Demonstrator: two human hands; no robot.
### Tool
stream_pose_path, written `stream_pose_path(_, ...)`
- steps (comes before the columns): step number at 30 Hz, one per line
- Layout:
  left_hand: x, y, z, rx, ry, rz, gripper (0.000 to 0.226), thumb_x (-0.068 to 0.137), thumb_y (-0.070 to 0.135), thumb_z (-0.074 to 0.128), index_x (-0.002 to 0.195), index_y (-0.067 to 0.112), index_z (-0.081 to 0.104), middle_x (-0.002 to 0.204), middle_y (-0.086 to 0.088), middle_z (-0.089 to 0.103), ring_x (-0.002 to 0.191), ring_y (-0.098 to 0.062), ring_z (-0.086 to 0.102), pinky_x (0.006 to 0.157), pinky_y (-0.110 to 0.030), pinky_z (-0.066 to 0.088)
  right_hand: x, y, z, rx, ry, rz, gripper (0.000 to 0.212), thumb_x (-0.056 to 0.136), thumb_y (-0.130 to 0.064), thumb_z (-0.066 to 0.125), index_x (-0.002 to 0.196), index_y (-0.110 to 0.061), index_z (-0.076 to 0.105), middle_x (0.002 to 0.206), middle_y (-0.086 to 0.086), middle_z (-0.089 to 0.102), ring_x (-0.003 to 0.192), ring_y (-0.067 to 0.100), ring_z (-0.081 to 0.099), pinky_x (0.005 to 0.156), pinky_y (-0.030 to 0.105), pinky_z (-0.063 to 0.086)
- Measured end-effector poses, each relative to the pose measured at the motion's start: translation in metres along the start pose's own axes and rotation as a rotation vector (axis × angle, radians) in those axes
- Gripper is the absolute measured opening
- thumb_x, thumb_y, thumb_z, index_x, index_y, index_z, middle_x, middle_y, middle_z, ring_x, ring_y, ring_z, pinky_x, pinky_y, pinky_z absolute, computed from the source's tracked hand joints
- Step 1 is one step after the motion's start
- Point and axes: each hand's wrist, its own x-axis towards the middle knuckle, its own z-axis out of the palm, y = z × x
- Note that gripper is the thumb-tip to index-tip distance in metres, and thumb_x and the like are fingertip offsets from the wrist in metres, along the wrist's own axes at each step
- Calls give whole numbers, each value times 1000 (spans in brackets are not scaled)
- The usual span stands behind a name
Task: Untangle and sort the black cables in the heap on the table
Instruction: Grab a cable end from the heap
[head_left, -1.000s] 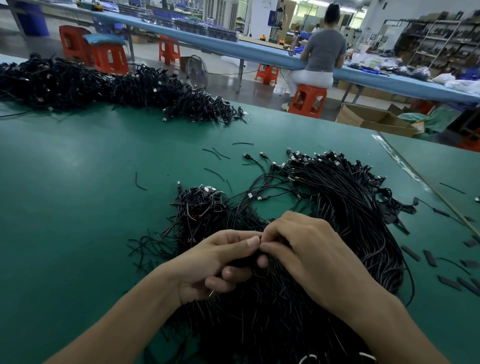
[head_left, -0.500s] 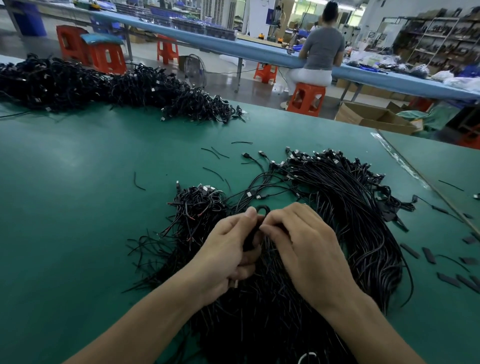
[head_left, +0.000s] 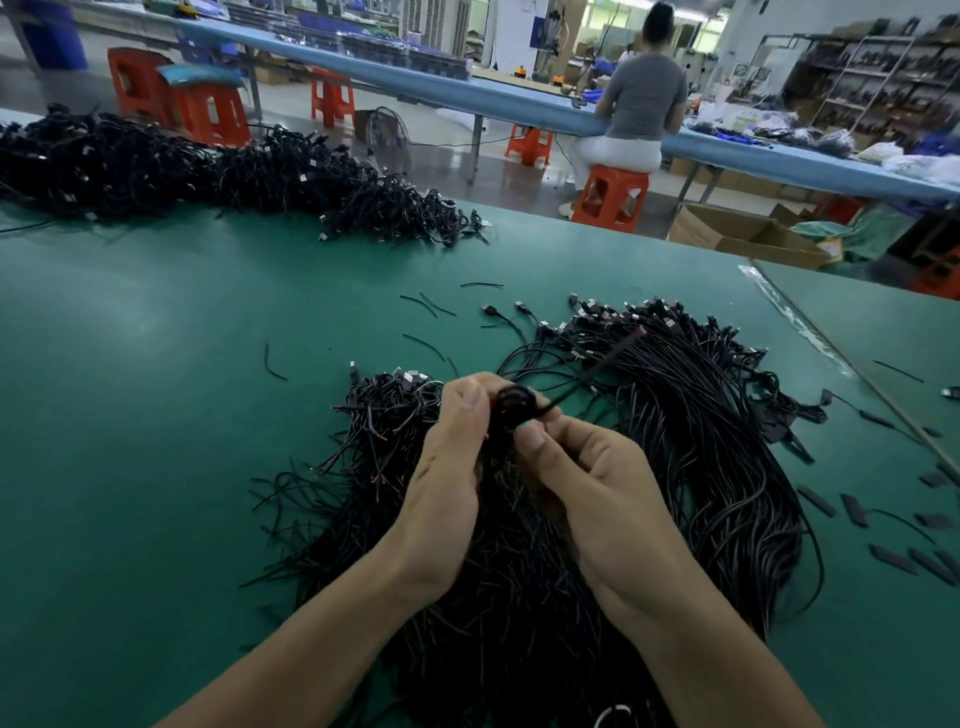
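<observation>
Up they come: both hands have lifted off the big heap of black cables (head_left: 701, 441) since half a second ago, when they were working low against the strands. The tiny loop seen between the fingertips then is now a fuller, round coil of thin black cable (head_left: 514, 402), raised clear above the heap. A single strand (head_left: 597, 366) now runs taut from the coil up and to the right, its far end blurred over the connector ends of the heap.

The left hand (head_left: 447, 467) stands with the palm turned inward, thumb up on the left side of the coil, fingers curled behind it and gripping. The right hand (head_left: 587, 483) faces it, thumb tip pressed just below the coil, fingers folded in, pinching the same cable. The two hands nearly touch around it. Both forearms reach in from the bottom edge, crossing over the heap's near side.

The heap spreads on the green table mat (head_left: 156, 415) beneath and right of the hands. A second long heap of black cables (head_left: 208, 171) lies along the far left edge. Short flat black pieces (head_left: 857, 512) sit scattered on the right. Beyond the table, a person in a grey top (head_left: 644, 98) sits on an orange plastic stool (head_left: 613, 197).
</observation>
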Motion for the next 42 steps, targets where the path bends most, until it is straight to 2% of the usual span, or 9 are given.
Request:
stream_pose_path(4, 3, 5, -3, 100, -38, 99, 37, 88, 54, 48, 75, 35, 77, 117, 17, 56, 123, -6, 46, 107, -28, 35, 1, 1, -2, 34, -5, 24, 28, 94, -2, 58, 77, -15, 76, 67, -7, 66, 62, -1, 56, 58, 10, 45)
stream_pose_path(7, 2, 6, -9, 260, -89, 138, 18, 78, 45, 66, 92, 43, 77, 130, 23, 49, 133, -3, 39, 111, -26, 33, 2, 0, -5, 77, 46, 48, 30, 97, 1, 54, 78, -11, 74, 64, -6, 64, 56, 0, 53, 51, 11, 43)
stream_pose_path(13, -2, 7, -9, 566, 87, 192, 67, 60, 57, 75, 117, 66, 41, 122, 29, 30, 125, 3, 35, 101, -11, 32, 5, -2, -15, -17, 41, -37, 28, 93, 3, 58, 73, -14, 67, 60, -10, 59, 52, -2, 50, 50, 9, 39)
stream_pose_path(17, -6, 4, -8, 644, 217, 203, 74, 54, 59, 80, 114, 63, 38, 122, 23, 32, 122, 0, 38, 97, -13, 36, 7, -3, -22, -342, 91, -258, 25, 93, -2, 62, 74, -18, 67, 63, -15, 61, 60, 0, 53, 59, 11, 42)
stream_pose_path(22, -6, 9, -11, 292, 36, -62, 55, 59, 41, 90, 95, 27, 52, 69, 7, 60, 59, -8, 52, 54, -19, 44, 5, 0, -24, -562, 150, -517, 12, 92, -19, 62, 84, -27, 63, 78, -14, 62, 74, 7, 60, 67, 11, 43)
stream_pose_path(26, -1, 10, -7, 116, -17, -167, 12, 75, 20, 71, 86, 15, 69, 77, -4, 69, 71, -16, 64, 67, -28, 54, 6, 6, -28, -780, 198, -651, 6, 90, -18, 64, 86, -24, 63, 85, -16, 59, 80, 4, 57, 73, 10, 41)
stream_pose_path(29, 2, 9, -7, 104, -4, -140, 24, 77, 28, 82, 90, 11, 70, 81, -3, 70, 77, -16, 65, 71, -27, 56, 5, 12, -31, -837, 168, -676, 5, 92, -18, 63, 87, -18, 65, 85, -17, 57, 80, 4, 54, 72, 12, 41)
stream_pose_path(37, 10, 4, -13, 287, -34, -12, 53, 72, 12, 84, 118, 24, 59, 93, 11, 76, 74, 2, 65, 73, -20, 52, 4, 12, -22, -469, 214, -379, 11, 93, -25, 62, 83, -24, 67, 75, -12, 66, 69, 5, 60, 63, 14, 45)
stream_pose_path(42, 10, -2, -17, 233, 18, 105, 37, 71, 8, 84, 103, 26, 75, 97, 3, 76, 91, -10, 69, 81, -25, 53, 1, 15, -6, -27, 193, -114, 17, 86, -28, 65, 76, -15, 68, 62, -12, 57, 57, -1, 49, 56, 13, 41)
